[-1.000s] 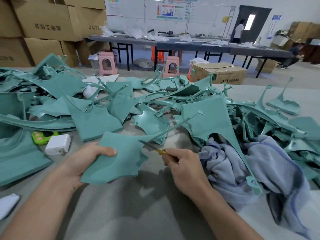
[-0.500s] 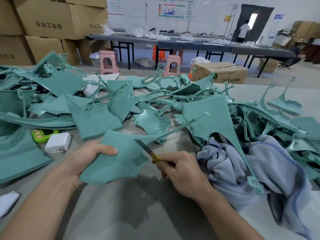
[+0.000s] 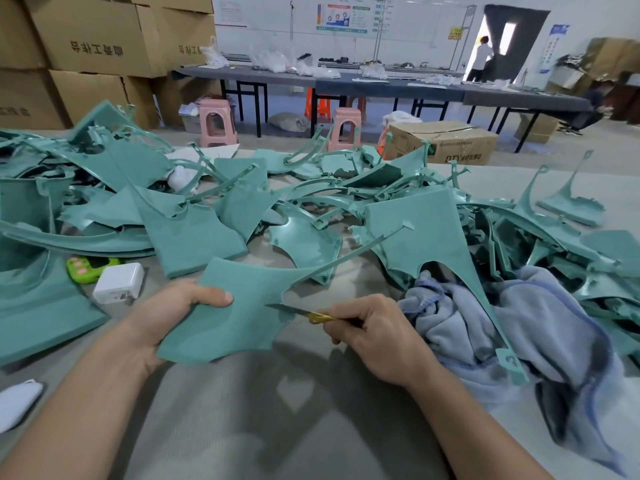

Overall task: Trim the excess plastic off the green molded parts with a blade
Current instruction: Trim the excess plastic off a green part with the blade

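Observation:
My left hand (image 3: pixel 180 306) grips a flat green molded part (image 3: pixel 242 299) by its left edge, thumb on top, and holds it just above the grey table (image 3: pixel 277 410). A thin strip runs from the part up to the right. My right hand (image 3: pixel 374 334) grips a blade with a yellow handle (image 3: pixel 304 313). The blade lies nearly flat and points left, its tip resting on the part's right edge. A large pile of green molded parts (image 3: pixel 415 230) covers the table beyond my hands.
A blue-grey cloth (image 3: pixel 502 323) lies bunched to the right of my right hand. A white charger (image 3: pixel 119 282) and a green gadget (image 3: pixel 86 268) sit at the left. A white object (image 3: pixel 17 403) lies at the near left edge. Cardboard boxes, stools and long tables stand behind.
The blade has slid down along the part's right edge and turned flatter, pointing left. My right hand has shifted a little to the right. My left hand keeps its hold.

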